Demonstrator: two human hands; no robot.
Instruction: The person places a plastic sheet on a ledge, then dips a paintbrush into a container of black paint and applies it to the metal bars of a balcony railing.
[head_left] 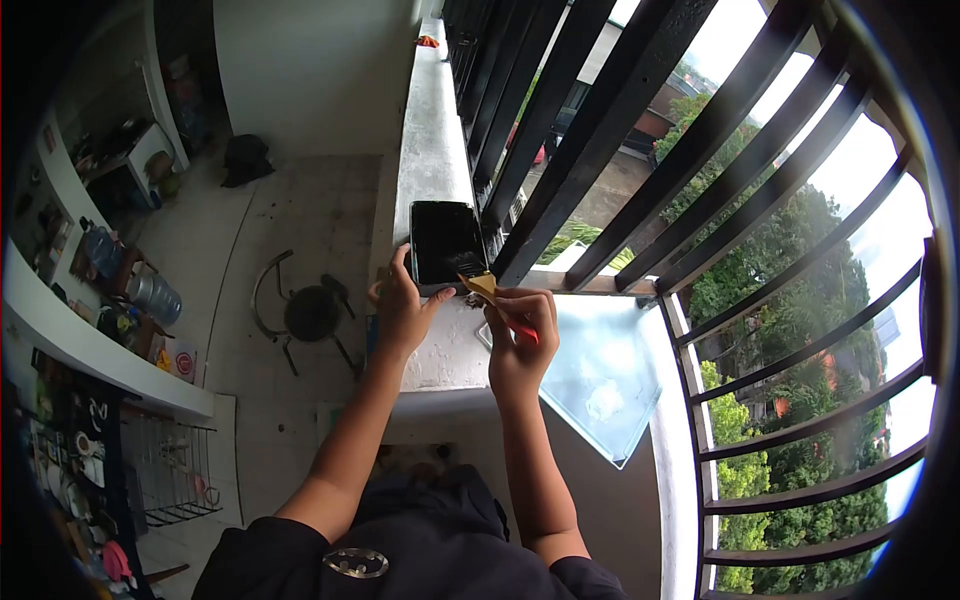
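Note:
A dark rectangular tray [445, 238] rests on the white ledge [436, 158] beside the black bars. My left hand [403, 305] is at the tray's near left corner, its fingers closed on the edge. In my right hand [522, 335] is a small tool with a red handle [522, 328] and a yellowish, flat head [481, 287]. The head touches or hangs just over the tray's near right corner. Some small dark bits lie under that corner; what they are is too small to tell.
A pale blue translucent panel [600, 375] lies right of my right hand. Black bars [600, 140] rise along the ledge's right side. On the floor to the left stand a round stool [312, 314], a dark bag [246, 160] and large water bottles [154, 298].

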